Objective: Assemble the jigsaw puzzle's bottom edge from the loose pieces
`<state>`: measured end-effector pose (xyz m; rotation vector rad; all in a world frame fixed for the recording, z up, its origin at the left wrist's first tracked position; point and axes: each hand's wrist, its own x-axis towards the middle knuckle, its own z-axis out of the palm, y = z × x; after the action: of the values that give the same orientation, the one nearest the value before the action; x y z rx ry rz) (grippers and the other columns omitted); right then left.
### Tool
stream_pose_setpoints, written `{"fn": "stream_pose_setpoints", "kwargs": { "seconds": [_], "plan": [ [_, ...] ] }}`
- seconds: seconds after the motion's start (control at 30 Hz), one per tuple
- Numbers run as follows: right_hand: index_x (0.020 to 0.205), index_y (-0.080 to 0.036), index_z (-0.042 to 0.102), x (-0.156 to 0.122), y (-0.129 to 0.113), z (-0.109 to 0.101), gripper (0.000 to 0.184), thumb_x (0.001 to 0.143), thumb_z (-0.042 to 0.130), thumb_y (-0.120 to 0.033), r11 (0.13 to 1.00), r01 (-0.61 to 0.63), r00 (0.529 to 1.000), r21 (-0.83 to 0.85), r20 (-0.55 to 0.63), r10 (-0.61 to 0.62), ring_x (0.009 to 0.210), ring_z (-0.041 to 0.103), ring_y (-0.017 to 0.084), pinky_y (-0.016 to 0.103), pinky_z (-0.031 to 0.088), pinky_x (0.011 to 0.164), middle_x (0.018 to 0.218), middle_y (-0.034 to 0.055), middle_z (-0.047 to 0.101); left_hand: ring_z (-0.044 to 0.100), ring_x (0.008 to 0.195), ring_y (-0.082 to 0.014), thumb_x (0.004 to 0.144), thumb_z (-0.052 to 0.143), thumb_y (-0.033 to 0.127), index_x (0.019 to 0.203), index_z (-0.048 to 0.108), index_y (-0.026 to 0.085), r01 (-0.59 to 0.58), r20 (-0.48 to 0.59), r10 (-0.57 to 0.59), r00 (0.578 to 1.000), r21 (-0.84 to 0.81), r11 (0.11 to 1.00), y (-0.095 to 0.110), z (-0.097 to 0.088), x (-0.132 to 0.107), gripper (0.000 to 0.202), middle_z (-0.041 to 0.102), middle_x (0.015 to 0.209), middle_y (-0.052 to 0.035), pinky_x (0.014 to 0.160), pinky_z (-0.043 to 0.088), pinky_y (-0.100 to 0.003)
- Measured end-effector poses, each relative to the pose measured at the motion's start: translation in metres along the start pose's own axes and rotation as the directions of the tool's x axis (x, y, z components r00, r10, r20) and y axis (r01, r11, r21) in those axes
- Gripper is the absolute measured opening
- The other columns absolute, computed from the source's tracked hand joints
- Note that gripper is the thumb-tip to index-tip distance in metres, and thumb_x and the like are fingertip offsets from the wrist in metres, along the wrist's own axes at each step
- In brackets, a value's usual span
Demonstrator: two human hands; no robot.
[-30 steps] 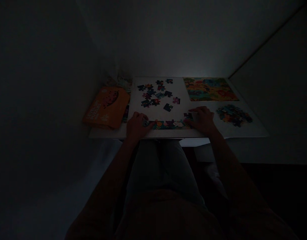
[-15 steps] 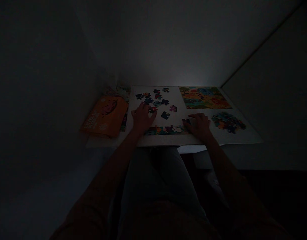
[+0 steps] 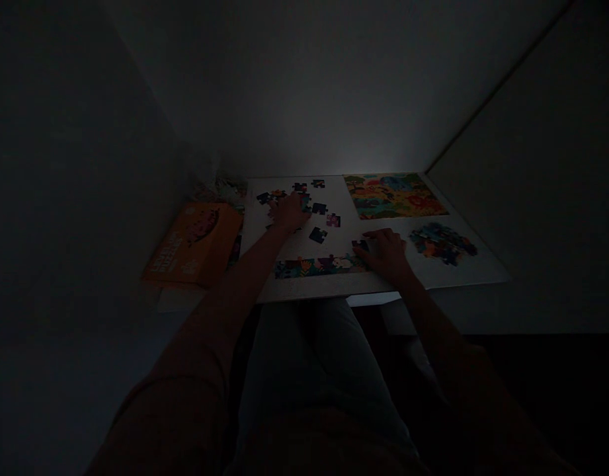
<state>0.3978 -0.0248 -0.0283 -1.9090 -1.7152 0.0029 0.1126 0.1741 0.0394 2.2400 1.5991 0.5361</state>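
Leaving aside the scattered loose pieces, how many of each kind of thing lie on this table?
Orange box: 1
Colourful picture: 1
Joined strip of puzzle pieces: 1
Heap of puzzle pieces: 1
Dim items beside the box: unclear
Total: 4

Everything is dim, with a soft glow behind the white puzzle board (image 3: pixel 294 248) and near-black, curved edges.

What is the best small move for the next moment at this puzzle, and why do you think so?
Probably the right hand should slide the dark puzzle piece beside its fingers against the right end of the assembled strip: the piece lies close to that end, while the left hand is busy among the loose pieces.
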Motion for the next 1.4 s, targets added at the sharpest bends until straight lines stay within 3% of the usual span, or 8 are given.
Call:
{"fn": "stream_pose_setpoints", "kwargs": {
  "seconds": [0.13, 0.2, 0.27, 0.37, 0.53, 0.83, 1.03, 1.4],
  "plan": [
    [0.142, -0.027, 0.082, 0.001, 0.003, 0.0, 0.058, 0.104, 0.077, -0.071, 1.0, 0.008, 1.0, -0.013, -0.005, -0.008, 0.142, 0.07, 0.053, 0.075, 0.054, 0.119, 0.145, 0.0238, 0.077, 0.081, 0.135, -0.0408, 0.11, 0.081, 0.016, 0.148, 0.078, 0.019, -0.059, -0.082, 0.041, 0.996, -0.239, 0.969, -0.006, -0.018, -0.009, 0.039, 0.086, 0.133, -0.0165, 0.131, 0.05, -0.064],
    [0.144, -0.027, 0.082, 0.001, 0.004, 0.0, 0.059, 0.105, 0.076, -0.071, 1.0, 0.016, 1.0, -0.023, 0.004, -0.016, 0.141, 0.071, 0.052, 0.073, 0.054, 0.119, 0.144, 0.0241, 0.077, 0.083, 0.117, -0.0321, 0.114, 0.075, 0.017, 0.153, 0.078, 0.021, -0.104, -0.089, 0.076, 0.993, -0.386, 0.917, -0.017, -0.033, -0.03, 0.04, 0.086, 0.128, -0.0133, 0.113, 0.062, -0.051],
    [0.144, -0.026, 0.081, 0.001, 0.006, 0.001, 0.06, 0.107, 0.074, -0.072, 0.999, 0.02, 1.0, -0.036, 0.005, -0.019, 0.142, 0.07, 0.052, 0.073, 0.054, 0.119, 0.145, 0.0245, 0.076, 0.081, 0.105, -0.0248, 0.115, 0.075, 0.019, 0.142, 0.082, 0.022, -0.141, -0.136, 0.084, 0.987, -0.491, 0.859, -0.035, -0.047, -0.065, 0.028, 0.086, 0.127, -0.0107, 0.099, 0.065, -0.039],
    [0.145, -0.024, 0.081, 0.0, 0.009, 0.003, 0.063, 0.108, 0.071, -0.075, 0.998, 0.02, 1.0, -0.053, -0.007, -0.02, 0.144, 0.068, 0.053, 0.076, 0.052, 0.122, 0.148, 0.0256, 0.075, 0.081, 0.106, -0.0206, 0.115, 0.081, 0.027, 0.13, 0.084, 0.023, -0.113, -0.187, 0.007, 0.982, -0.563, 0.819, -0.066, -0.058, -0.13, 0.015, 0.085, 0.131, -0.0087, 0.094, 0.066, -0.032],
    [0.146, -0.025, 0.084, 0.001, 0.014, 0.003, 0.07, 0.106, 0.069, -0.08, 0.996, 0.035, 0.999, -0.082, 0.005, -0.035, 0.146, 0.067, 0.056, 0.079, 0.05, 0.122, 0.15, 0.0258, 0.075, 0.076, 0.086, -0.016, 0.109, 0.089, 0.024, 0.123, 0.084, 0.021, 0.023, -0.149, -0.126, 0.981, -0.553, 0.833, -0.102, -0.049, -0.202, 0.015, 0.085, 0.113, -0.005, 0.081, 0.061, -0.029],
    [0.141, -0.03, 0.085, 0.001, 0.011, -0.003, 0.067, 0.104, 0.069, -0.083, 0.993, 0.019, 1.0, -0.119, 0.018, -0.017, 0.145, 0.065, 0.058, 0.083, 0.049, 0.119, 0.148, 0.0249, 0.074, 0.074, 0.091, -0.0195, 0.108, 0.089, 0.02, 0.125, 0.087, 0.021, 0.034, -0.149, -0.09, 0.985, -0.343, 0.939, -0.104, -0.029, -0.207, 0.018, 0.083, 0.106, -0.0041, 0.088, 0.057, -0.034],
    [0.143, -0.029, 0.085, 0.0, 0.005, -0.008, 0.072, 0.106, 0.065, -0.086, 0.993, 0.017, 0.998, -0.114, 0.056, -0.01, 0.147, 0.064, 0.058, 0.082, 0.048, 0.12, 0.153, 0.0277, 0.073, 0.076, 0.101, -0.0214, 0.107, 0.092, 0.018, 0.129, 0.089, 0.022, -0.03, -0.178, -0.018, 0.984, -0.26, 0.965, -0.107, -0.029, -0.211, 0.022, 0.082, 0.121, -0.0072, 0.098, 0.06, -0.037],
    [0.149, -0.024, 0.081, -0.001, 0.001, -0.011, 0.074, 0.106, 0.065, -0.082, 0.994, -0.003, 0.996, -0.113, 0.087, 0.013, 0.15, 0.062, 0.057, 0.08, 0.046, 0.125, 0.156, 0.0297, 0.07, 0.079, 0.125, -0.0315, 0.11, 0.094, 0.03, 0.122, 0.09, 0.02, 0.054, -0.163, -0.076, 0.984, -0.136, 0.989, -0.096, -0.032, -0.212, 0.016, 0.078, 0.137, -0.0148, 0.113, 0.063, -0.046]
  ]
}}
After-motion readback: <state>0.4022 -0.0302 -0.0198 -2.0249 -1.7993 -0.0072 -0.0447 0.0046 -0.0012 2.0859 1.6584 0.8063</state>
